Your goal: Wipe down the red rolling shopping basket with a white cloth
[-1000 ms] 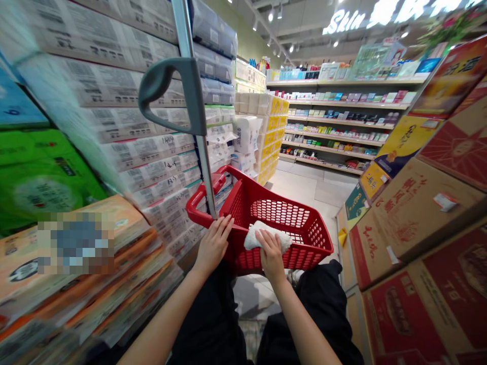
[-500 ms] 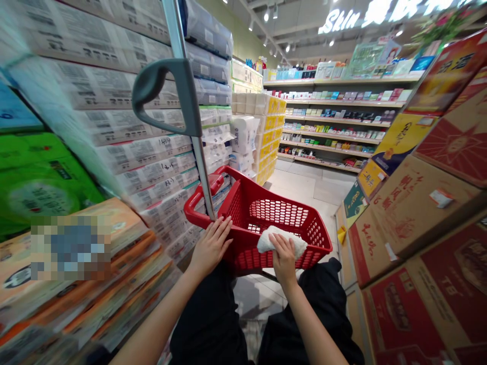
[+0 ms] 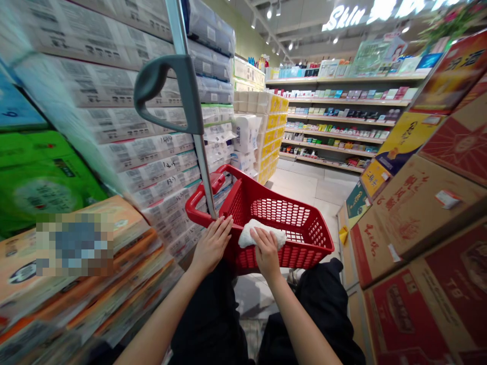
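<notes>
A red plastic shopping basket (image 3: 304, 243) on wheels stands in the aisle right in front of me. Its grey pull handle (image 3: 171, 86) rises on a metal pole at the basket's near left corner. My left hand (image 3: 211, 246) rests on the near left rim with the fingers stretched out, holding nothing. My right hand (image 3: 266, 251) presses a white folded cloth (image 3: 251, 234) onto the near rim, fingers closed over it. My legs in black trousers are below the basket.
Stacked tissue and paper packs (image 3: 125, 147) fill the left side close to my arm. Cardboard boxes (image 3: 418, 213) are piled on the right. The tiled aisle floor (image 3: 315, 190) leads to shelves of small goods (image 3: 342, 126) at the back.
My right hand has slid the cloth along the near rim, first to the right, then back to the left. My left hand has stayed on the rim.
</notes>
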Demonstrator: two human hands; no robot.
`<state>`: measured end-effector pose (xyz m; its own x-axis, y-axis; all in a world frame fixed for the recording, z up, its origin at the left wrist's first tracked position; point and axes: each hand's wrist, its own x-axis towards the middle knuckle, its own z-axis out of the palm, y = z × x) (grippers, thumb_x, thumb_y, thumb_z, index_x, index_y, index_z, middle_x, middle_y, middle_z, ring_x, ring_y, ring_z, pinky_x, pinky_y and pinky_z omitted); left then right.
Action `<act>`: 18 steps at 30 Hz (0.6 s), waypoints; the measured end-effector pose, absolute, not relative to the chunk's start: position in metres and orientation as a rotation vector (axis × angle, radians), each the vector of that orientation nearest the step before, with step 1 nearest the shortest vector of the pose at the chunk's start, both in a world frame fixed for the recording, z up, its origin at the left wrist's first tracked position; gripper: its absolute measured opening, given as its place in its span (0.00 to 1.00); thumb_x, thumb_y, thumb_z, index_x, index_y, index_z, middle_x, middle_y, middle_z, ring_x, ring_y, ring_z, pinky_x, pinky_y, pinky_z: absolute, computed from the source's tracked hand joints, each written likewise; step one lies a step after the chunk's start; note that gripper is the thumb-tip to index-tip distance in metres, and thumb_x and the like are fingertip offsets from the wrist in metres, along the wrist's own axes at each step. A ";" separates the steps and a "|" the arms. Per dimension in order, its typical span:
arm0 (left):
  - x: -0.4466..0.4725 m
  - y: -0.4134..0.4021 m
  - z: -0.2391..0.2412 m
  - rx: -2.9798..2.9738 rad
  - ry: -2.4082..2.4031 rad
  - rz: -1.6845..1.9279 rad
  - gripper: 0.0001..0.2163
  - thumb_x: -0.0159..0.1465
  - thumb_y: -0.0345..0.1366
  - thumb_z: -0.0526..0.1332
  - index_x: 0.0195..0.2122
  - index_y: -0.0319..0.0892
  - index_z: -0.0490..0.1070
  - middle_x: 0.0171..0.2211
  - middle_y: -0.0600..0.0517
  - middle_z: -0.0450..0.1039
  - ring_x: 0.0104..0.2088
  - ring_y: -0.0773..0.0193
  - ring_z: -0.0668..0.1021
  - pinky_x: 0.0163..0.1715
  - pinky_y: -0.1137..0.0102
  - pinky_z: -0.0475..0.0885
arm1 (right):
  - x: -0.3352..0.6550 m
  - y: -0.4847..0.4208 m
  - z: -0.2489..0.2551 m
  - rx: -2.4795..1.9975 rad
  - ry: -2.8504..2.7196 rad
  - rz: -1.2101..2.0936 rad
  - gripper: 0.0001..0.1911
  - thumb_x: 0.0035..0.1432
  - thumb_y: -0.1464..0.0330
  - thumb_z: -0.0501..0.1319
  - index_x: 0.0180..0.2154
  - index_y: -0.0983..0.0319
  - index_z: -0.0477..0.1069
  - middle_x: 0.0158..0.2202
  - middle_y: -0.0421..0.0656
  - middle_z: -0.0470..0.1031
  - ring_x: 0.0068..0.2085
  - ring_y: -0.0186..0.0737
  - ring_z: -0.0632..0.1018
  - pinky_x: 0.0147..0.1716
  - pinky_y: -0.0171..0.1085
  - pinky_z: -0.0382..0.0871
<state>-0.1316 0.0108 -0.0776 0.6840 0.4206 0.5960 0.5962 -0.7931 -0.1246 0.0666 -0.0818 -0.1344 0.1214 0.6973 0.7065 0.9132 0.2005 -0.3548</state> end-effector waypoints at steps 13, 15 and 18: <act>-0.129 0.009 -0.079 -2.607 -0.837 -0.854 0.25 0.71 0.35 0.48 0.69 0.44 0.49 0.66 0.48 0.59 0.67 0.55 0.61 0.64 0.55 0.60 | 0.124 -0.119 -0.157 -1.653 -1.507 -0.507 0.26 0.62 0.76 0.49 0.58 0.54 0.68 0.55 0.42 0.75 0.58 0.43 0.72 0.62 0.50 0.52; -0.128 0.009 -0.080 -2.608 -0.837 -0.863 0.25 0.71 0.35 0.48 0.69 0.44 0.49 0.66 0.48 0.59 0.67 0.55 0.61 0.64 0.55 0.61 | 0.100 -0.105 -0.146 -1.630 -1.559 -0.467 0.27 0.62 0.77 0.50 0.59 0.53 0.67 0.56 0.41 0.74 0.58 0.42 0.71 0.62 0.48 0.52; -0.128 0.009 -0.081 -2.606 -0.835 -0.858 0.25 0.71 0.35 0.49 0.69 0.43 0.48 0.66 0.48 0.58 0.67 0.55 0.60 0.64 0.56 0.61 | 0.060 -0.081 -0.127 -1.603 -1.613 -0.376 0.29 0.61 0.77 0.50 0.61 0.53 0.65 0.59 0.40 0.71 0.60 0.42 0.69 0.63 0.47 0.50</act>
